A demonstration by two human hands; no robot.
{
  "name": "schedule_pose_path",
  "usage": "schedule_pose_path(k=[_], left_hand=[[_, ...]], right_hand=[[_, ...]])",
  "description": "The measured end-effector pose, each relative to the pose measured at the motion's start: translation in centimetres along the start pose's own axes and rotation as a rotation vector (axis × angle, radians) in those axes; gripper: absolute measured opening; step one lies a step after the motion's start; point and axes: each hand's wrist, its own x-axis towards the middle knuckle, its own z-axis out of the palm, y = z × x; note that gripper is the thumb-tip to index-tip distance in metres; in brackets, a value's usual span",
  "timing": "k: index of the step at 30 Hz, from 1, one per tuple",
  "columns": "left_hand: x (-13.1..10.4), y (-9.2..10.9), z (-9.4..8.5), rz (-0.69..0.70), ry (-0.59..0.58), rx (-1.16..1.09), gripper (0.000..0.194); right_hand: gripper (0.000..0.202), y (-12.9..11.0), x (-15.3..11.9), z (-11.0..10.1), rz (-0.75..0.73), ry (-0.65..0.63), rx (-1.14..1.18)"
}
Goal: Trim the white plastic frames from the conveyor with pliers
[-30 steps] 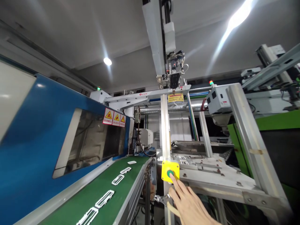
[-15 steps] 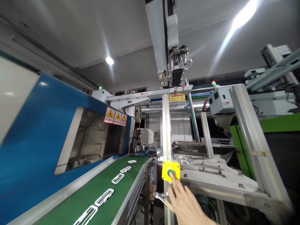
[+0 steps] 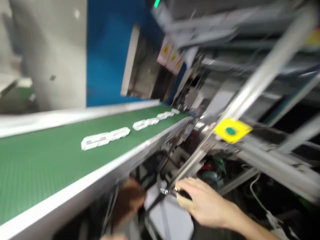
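My right hand [image 3: 202, 201] is closed around a small metal hand tool [image 3: 168, 191], perhaps pliers, whose shiny head sticks out to the left of the fingers. Above it, a yellow button box [image 3: 233, 130] with a green button is fixed to a metal post, apart from the hand. A sliver of my left hand [image 3: 113, 237] shows at the bottom edge; its fingers cannot be made out. Several white plastic frames [image 3: 96, 141] lie in a line along the green conveyor belt [image 3: 57, 156]. Motion blurs the picture.
Behind the belt stands a blue machine [image 3: 107, 53] with a window and warning signs [image 3: 170, 56]. The belt's pale metal rail [image 3: 100, 178] runs diagonally below the frames. A brown, blurred object [image 3: 128, 200] is under the belt's edge. Metal framework fills the right side.
The view has swung down and left and tilted. My right hand has left the green button and come down, with the metal tool still in it. A bit of my left hand has appeared.
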Motion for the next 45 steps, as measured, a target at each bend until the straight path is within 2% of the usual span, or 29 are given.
schedule_pose_path(k=[2,3,5,7,16,28,37,45], left_hand=[[-3.5,-2.8,1.5,-0.107,-0.006,-0.1,0.022],[-4.6,-3.6,1.9,-0.073,-0.1,-0.08,0.021],[-6.0,-4.5,2.1,0.011,-0.087,-0.028,0.019],[-6.5,-4.7,1.9,0.041,-0.07,0.031,0.019],[-7.2,-4.1,2.2,0.008,0.02,0.072,0.018],[-6.7,-3.8,2.5,0.001,0.066,0.054,0.017],[-6.4,-3.4,3.2,0.002,0.066,0.102,0.017],[-6.4,-3.1,3.8,0.006,0.06,0.15,0.016]], right_hand=[[0.022,-1.5,0.6,2.1,-0.159,-0.2,0.068],[0.022,-2.2,1.1,3.3,-0.231,-0.279,0.094],[0.021,-3.5,2.0,5.2,-0.36,-0.384,0.123],[0.02,-4.6,2.9,6.3,-0.461,-0.435,0.124],[0.022,-6.4,6.8,5.8,-0.694,-0.623,0.031],[0.02,-6.3,8.4,5.1,-0.771,-0.691,0.004],[0.025,-5.6,7.9,4.9,-0.737,-0.717,0.027],[0.02,-5.3,7.4,4.9,-0.735,-0.727,-0.006]])
